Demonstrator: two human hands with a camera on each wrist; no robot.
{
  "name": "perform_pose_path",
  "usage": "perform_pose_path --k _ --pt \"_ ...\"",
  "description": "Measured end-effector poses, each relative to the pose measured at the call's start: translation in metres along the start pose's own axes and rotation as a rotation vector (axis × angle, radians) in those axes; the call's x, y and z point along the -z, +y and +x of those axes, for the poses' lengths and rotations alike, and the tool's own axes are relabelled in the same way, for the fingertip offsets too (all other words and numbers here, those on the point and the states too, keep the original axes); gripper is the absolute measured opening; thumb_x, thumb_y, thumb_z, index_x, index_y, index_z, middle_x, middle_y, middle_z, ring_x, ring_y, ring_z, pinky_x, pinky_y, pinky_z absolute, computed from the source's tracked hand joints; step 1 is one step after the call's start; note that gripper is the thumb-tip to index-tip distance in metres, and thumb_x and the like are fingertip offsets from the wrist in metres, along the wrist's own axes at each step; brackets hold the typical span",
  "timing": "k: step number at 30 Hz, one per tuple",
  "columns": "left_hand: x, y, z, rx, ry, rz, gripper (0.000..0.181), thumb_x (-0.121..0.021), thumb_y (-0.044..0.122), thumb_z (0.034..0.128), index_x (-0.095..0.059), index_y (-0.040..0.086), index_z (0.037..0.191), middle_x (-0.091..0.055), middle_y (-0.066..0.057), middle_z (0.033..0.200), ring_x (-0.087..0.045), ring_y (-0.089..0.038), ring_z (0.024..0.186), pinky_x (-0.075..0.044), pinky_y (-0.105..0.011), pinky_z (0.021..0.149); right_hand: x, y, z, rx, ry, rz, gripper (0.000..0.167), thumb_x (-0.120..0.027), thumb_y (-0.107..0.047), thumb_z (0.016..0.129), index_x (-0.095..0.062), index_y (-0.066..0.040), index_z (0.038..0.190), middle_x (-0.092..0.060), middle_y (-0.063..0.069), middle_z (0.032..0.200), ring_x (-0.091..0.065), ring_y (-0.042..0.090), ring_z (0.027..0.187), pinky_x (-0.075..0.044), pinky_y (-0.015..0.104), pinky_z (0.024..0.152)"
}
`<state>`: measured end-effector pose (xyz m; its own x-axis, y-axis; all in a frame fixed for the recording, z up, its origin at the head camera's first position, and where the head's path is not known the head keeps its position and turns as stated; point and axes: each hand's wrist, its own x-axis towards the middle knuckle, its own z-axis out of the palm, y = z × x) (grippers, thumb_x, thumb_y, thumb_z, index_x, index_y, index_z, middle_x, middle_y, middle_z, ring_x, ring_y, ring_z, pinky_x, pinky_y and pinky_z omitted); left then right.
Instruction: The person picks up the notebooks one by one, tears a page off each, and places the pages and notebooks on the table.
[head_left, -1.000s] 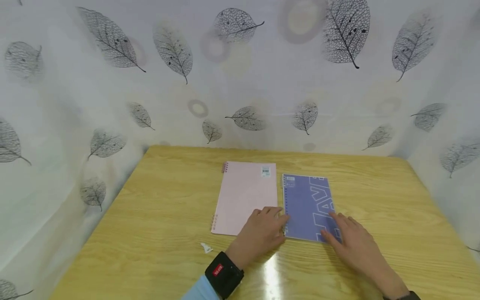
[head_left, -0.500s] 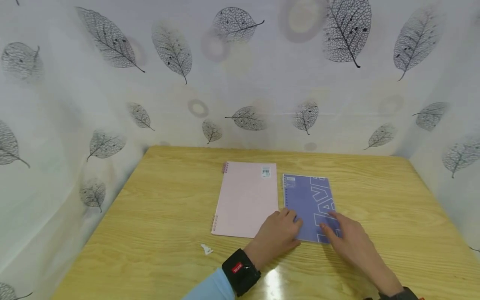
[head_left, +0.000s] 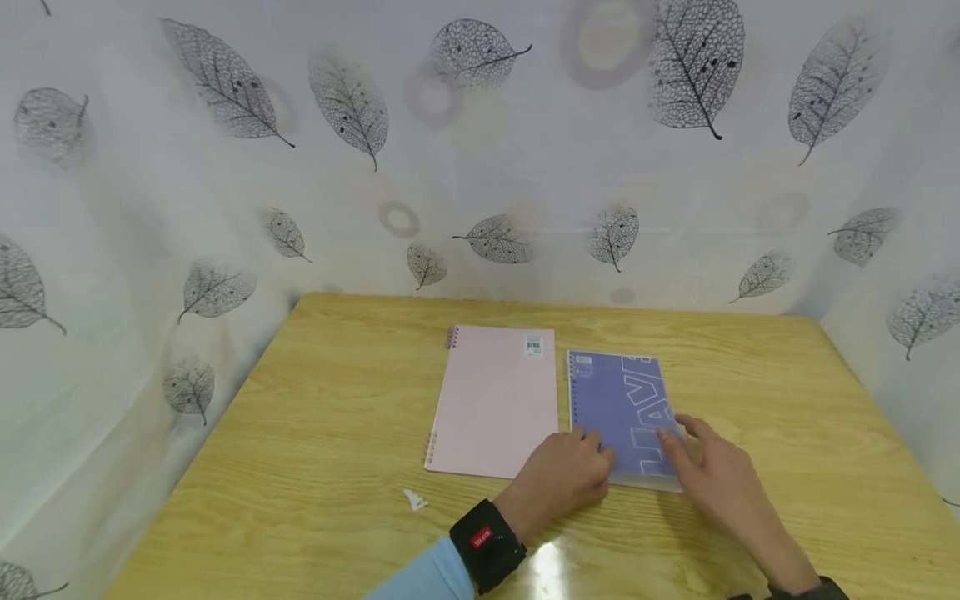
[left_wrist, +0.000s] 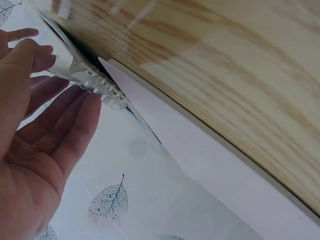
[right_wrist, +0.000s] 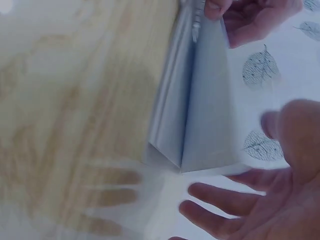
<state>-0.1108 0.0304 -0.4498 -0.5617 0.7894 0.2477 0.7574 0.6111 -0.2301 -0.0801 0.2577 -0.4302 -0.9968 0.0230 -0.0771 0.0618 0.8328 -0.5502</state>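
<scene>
Left hand [head_left: 562, 475]: lower centre, grip pinching the spine [left_wrist: 107, 90].
Right hand [head_left: 716, 475]: lower right, at the page edge; cannot tell whether pinching.
Purple notebook [head_left: 611, 408]: right of centre, apparently being leafed apart.
Cover [right_wrist: 210, 115]: next calls for steady lifting.

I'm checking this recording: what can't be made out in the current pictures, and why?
- Head: lower-left corner of the purple notebook, hidden by the left hand.
- Head: small print on the label of the pink notebook, too small.
- Head: right wristband, cut off by the bottom edge.
- Right wrist: part of the right hand, cut off by the right edge.
</scene>
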Motion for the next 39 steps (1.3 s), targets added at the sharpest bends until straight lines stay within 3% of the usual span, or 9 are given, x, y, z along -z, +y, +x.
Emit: perform_pose_path --k 3,7,10,13,17,20,31,36,39 --pt "0.003 -0.001 -0.001 0.005 0.004 -0.055 0.014 -0.069 0.035 0.0942 -0.070 0.022 0.100 -0.067 0.009 0.083 -0.058 -0.002 0.066 -0.046 -0.012 0.051 0.011 0.003 -0.003 -0.037 0.040 0.059 0.073 -0.032 -0.052 0.109 -0.040 0.009 0.149 -0.055 0.044 0.132 -0.066 0.041 0.074 -0.055 0.046 0.058" --pt "0.006 -0.003 -0.005 0.063 0.000 -0.202 0.038 -0.070 0.028 0.0930 -0.064 0.020 0.130 -0.067 0.007 0.090 -0.053 0.000 0.064 -0.038 -0.009 0.047 0.020 0.008 -0.004 -0.062 0.119 0.108 0.071 -0.026 -0.048 0.111 -0.040 0.010 0.148 -0.048 0.042 0.143 -0.058 0.062 0.111 -0.055 0.064 0.078" --pt "0.006 -0.004 -0.010 0.127 -0.009 -0.318 0.068 -0.070 0.020 0.0907 -0.044 0.017 0.153 -0.068 0.002 0.103 -0.049 0.000 0.065 -0.031 -0.007 0.046 0.021 0.012 -0.003 -0.056 0.123 0.101 0.068 -0.031 -0.048 0.111 -0.043 0.008 0.148 -0.050 0.042 0.141 -0.065 0.054 0.096 -0.055 0.052 0.067" --pt "0.007 -0.006 -0.017 0.200 0.007 -0.424 0.090 -0.070 0.013 0.0863 -0.023 0.013 0.163 -0.065 -0.004 0.115 -0.044 -0.001 0.059 -0.029 -0.007 0.044 0.013 0.014 -0.001 0.026 0.124 0.049 0.058 -0.044 -0.043 0.109 -0.051 0.003 0.143 -0.064 0.039 0.118 -0.059 0.028 0.059 -0.050 0.038 0.054" --pt "0.007 -0.009 -0.025 0.279 0.044 -0.543 0.104 -0.069 0.009 0.0817 -0.006 0.009 0.165 -0.060 -0.012 0.126 -0.036 0.001 0.054 -0.030 -0.007 0.042 -0.003 0.013 0.001 0.231 0.126 -0.011 0.044 -0.065 -0.026 0.101 -0.061 0.001 0.136 -0.068 0.033 0.117 -0.069 0.042 0.082 -0.058 0.059 0.080" --pt "0.007 -0.011 -0.029 0.326 0.052 -0.607 0.105 -0.066 0.008 0.0815 -0.003 0.006 0.165 -0.059 -0.015 0.128 -0.041 0.000 0.058 -0.034 -0.007 0.046 -0.013 0.011 0.005 0.349 0.084 -0.097 0.047 -0.074 -0.024 0.094 -0.065 -0.001 0.134 -0.060 0.033 0.138 -0.054 0.061 0.123 -0.046 0.076 0.093" --pt "0.021 -0.018 -0.033 0.642 -0.003 -0.981 0.106 -0.058 0.014 0.0892 0.019 0.021 0.163 -0.050 -0.013 0.149 -0.066 -0.013 0.103 -0.056 -0.024 0.078 -0.022 0.008 0.008 0.317 -0.085 -0.308 0.049 -0.080 -0.035 0.087 -0.071 -0.012 0.129 -0.061 0.026 0.141 -0.057 0.056 0.125 -0.038 0.088 0.089" --pt "0.028 -0.027 -0.038 0.762 0.156 -1.083 0.100 -0.060 0.018 0.0931 0.009 0.028 0.164 -0.051 -0.020 0.144 -0.066 -0.013 0.096 -0.058 -0.029 0.080 -0.021 0.010 0.009 0.322 -0.093 -0.325 0.049 -0.080 -0.034 0.087 -0.071 -0.011 0.129 -0.060 0.026 0.143 -0.056 0.055 0.126 -0.039 0.087 0.089" --pt "0.034 -0.037 -0.043 0.793 0.232 -1.133 0.087 -0.061 0.017 0.0964 -0.007 0.024 0.164 -0.058 -0.015 0.130 -0.060 -0.004 0.076 -0.054 -0.020 0.064 -0.019 0.012 0.011 0.331 -0.091 -0.331 0.049 -0.080 -0.033 0.086 -0.071 -0.011 0.129 -0.060 0.026 0.142 -0.057 0.055 0.126 -0.039 0.087 0.089"
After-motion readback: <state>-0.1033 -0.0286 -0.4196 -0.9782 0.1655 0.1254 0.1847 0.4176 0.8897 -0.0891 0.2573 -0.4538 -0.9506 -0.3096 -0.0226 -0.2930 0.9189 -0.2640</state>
